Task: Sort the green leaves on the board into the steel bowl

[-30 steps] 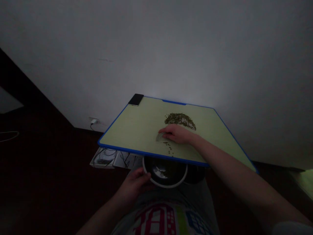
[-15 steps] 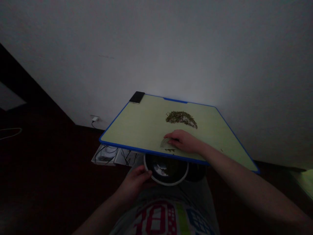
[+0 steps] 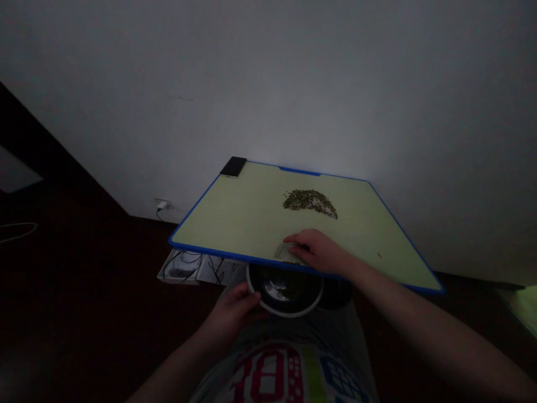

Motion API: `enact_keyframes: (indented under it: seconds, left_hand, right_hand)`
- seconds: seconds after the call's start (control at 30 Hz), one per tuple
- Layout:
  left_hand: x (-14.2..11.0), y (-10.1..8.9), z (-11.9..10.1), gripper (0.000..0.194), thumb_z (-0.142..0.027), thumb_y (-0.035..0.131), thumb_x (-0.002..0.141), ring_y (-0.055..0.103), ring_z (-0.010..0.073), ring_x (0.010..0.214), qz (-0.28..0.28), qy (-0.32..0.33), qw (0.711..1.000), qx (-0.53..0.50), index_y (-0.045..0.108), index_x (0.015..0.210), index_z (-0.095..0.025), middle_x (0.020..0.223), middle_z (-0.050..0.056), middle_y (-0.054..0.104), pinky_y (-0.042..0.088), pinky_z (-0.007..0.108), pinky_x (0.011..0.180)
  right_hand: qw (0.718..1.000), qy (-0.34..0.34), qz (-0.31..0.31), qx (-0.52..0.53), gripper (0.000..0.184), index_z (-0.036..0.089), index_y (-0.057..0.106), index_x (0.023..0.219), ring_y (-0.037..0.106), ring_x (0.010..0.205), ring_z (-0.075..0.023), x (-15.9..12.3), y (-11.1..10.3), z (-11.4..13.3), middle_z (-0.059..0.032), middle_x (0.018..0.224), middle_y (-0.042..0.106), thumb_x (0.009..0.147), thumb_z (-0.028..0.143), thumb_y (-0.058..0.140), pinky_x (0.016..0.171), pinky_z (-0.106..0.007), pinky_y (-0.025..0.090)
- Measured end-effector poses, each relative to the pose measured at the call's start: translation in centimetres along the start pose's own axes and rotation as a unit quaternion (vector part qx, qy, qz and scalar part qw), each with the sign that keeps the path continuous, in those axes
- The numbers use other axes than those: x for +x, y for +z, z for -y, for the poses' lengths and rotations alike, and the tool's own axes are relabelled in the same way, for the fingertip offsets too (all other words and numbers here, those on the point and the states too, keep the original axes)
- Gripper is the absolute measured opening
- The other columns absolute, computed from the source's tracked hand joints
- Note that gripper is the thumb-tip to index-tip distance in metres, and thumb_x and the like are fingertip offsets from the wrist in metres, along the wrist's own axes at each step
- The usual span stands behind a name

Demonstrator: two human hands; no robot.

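Observation:
My right hand (image 3: 316, 251) lies on a pale green board (image 3: 235, 215) with a blue edge, near the front edge, pressing a curved translucent plastic piece (image 3: 286, 253) against the surface. A few small green beans show at the piece's lower edge. A heap of green beans (image 3: 309, 204) sits farther back on the board, apart from my hand. My left hand (image 3: 232, 309) is below the board, its fingers on the white rim of a dark round bowl (image 3: 285, 291). The board's front edge hides the bowl's far part.
A black phone (image 3: 232, 166) lies at the board's far corner. A white plug (image 3: 163, 205) sits low on the wall. White papers and black cables (image 3: 188, 268) lie left of the bowl. A dark rounded object (image 3: 335, 295) stands right of it.
My right hand and the plastic piece have slid toward the board's front edge, and the scattered beans have gone with them. The bean heap and my left hand stay nearly where they were.

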State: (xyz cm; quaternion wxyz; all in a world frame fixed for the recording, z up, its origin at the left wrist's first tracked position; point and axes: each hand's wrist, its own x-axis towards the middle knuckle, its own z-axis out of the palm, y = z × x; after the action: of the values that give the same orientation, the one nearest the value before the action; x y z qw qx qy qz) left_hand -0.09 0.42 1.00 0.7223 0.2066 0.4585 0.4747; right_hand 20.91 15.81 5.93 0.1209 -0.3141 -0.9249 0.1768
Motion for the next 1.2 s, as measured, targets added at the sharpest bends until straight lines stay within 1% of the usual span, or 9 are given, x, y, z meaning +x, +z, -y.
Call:
enact_keyframes:
  seconds: [0.2, 0.3, 0.43, 0.63, 0.8, 0.87, 1.0, 1.07, 1.2]
  left_hand:
    - [-0.1, -0.1, 0.1, 0.023, -0.033, 0.078, 0.069, 0.073, 0.0253, 0.086, -0.001, 0.01, 1.0, 0.004, 0.073, 0.086, -0.018, 0.093, 0.007, 0.08, 0.055, 0.035, 0.079]
    - [0.0, -0.1, 0.1, 0.024, -0.032, 0.078, 0.069, 0.073, 0.0258, 0.088, 0.008, 0.003, 1.0, -0.007, 0.073, 0.089, -0.018, 0.094, 0.008, 0.08, 0.054, 0.037, 0.082]
    - [0.1, -0.2, 0.2, 0.024, -0.032, 0.077, 0.07, 0.072, 0.0272, 0.091, 0.009, 0.006, 1.0, -0.006, 0.073, 0.089, -0.019, 0.097, 0.008, 0.08, 0.054, 0.039, 0.085]
    - [0.2, -0.5, 0.5, 0.024, -0.031, 0.075, 0.072, 0.073, 0.0258, 0.089, 0.003, 0.008, 1.0, 0.005, 0.072, 0.093, -0.018, 0.098, 0.008, 0.08, 0.055, 0.037, 0.082]
    - [0.1, -0.5, 0.5, 0.021, -0.03, 0.073, 0.075, 0.072, 0.0262, 0.093, 0.014, 0.003, 1.0, -0.011, 0.071, 0.092, -0.018, 0.101, 0.009, 0.079, 0.054, 0.038, 0.086]
    - [0.2, -0.4, 0.5, 0.019, -0.029, 0.073, 0.075, 0.072, 0.0262, 0.093, 0.012, 0.004, 1.0, -0.01, 0.072, 0.091, -0.018, 0.1, 0.009, 0.079, 0.054, 0.038, 0.086]
    - [0.2, -0.3, 0.4, 0.02, -0.029, 0.075, 0.073, 0.073, 0.0263, 0.09, 0.013, 0.006, 1.0, -0.018, 0.073, 0.09, -0.018, 0.096, 0.007, 0.08, 0.055, 0.039, 0.085]
    - [0.2, -0.2, 0.4, 0.024, -0.029, 0.076, 0.072, 0.073, 0.0265, 0.089, 0.011, 0.004, 1.0, -0.026, 0.074, 0.093, -0.019, 0.095, 0.008, 0.08, 0.055, 0.039, 0.085]
    - [0.2, -0.1, 0.5, 0.023, -0.028, 0.076, 0.071, 0.073, 0.0269, 0.089, 0.001, 0.012, 0.999, -0.043, 0.074, 0.092, -0.019, 0.093, 0.007, 0.081, 0.055, 0.039, 0.085]
  right_hand:
    - [1.0, -0.003, 0.016, 0.015, 0.034, 0.018, 0.065, 0.121, 0.062, 0.092, -0.0194, 0.1, -0.5, -0.1, -0.0095, 0.102, 0.071, 0.092, 0.029, 0.049, 0.083, -0.032, 0.043]
    - [0.999, 0.013, 0.028, 0.021, 0.035, 0.019, 0.066, 0.121, 0.062, 0.086, -0.0185, 0.1, -0.7, 0.0, -0.0083, 0.096, 0.071, 0.092, 0.03, 0.05, 0.079, -0.031, 0.043]
    - [1.0, 0.018, 0.02, 0.008, 0.035, 0.02, 0.067, 0.12, 0.059, 0.078, -0.0175, -0.2, -0.5, 0.0, -0.007, 0.085, 0.07, 0.092, 0.033, 0.051, 0.074, -0.03, 0.041]
    - [1.0, -0.015, 0.011, -0.004, 0.034, 0.019, 0.066, 0.12, 0.058, 0.079, -0.0184, -0.9, -0.4, 0.2, -0.007, 0.081, 0.068, 0.093, 0.033, 0.05, 0.077, -0.031, 0.04]
    - [0.999, -0.028, 0.02, 0.002, 0.034, 0.02, 0.066, 0.119, 0.059, 0.082, -0.0188, -2.1, -0.6, 0.1, -0.0071, 0.083, 0.068, 0.094, 0.035, 0.05, 0.079, -0.032, 0.041]
    - [1.0, -0.012, 0.008, 0.005, 0.034, 0.02, 0.067, 0.118, 0.059, 0.084, -0.0192, -2.9, -0.8, -0.3, -0.008, 0.087, 0.069, 0.094, 0.036, 0.05, 0.079, -0.032, 0.041]
    - [0.997, 0.058, -0.058, 0.001, 0.035, 0.019, 0.066, 0.119, 0.06, 0.085, -0.0197, -4.2, -1.4, -1.9, -0.0086, 0.092, 0.069, 0.093, 0.034, 0.048, 0.079, -0.032, 0.043]
    - [0.992, 0.093, -0.084, -0.026, 0.036, 0.017, 0.066, 0.12, 0.061, 0.084, -0.02, -4.5, -1.8, -2.9, -0.0085, 0.091, 0.07, 0.093, 0.032, 0.047, 0.08, -0.033, 0.043]
    - [0.977, 0.154, -0.105, -0.1, 0.037, 0.016, 0.066, 0.12, 0.062, 0.079, -0.0207, -4.0, -2.6, -4.8, -0.0077, 0.083, 0.07, 0.092, 0.032, 0.047, 0.077, -0.032, 0.043]
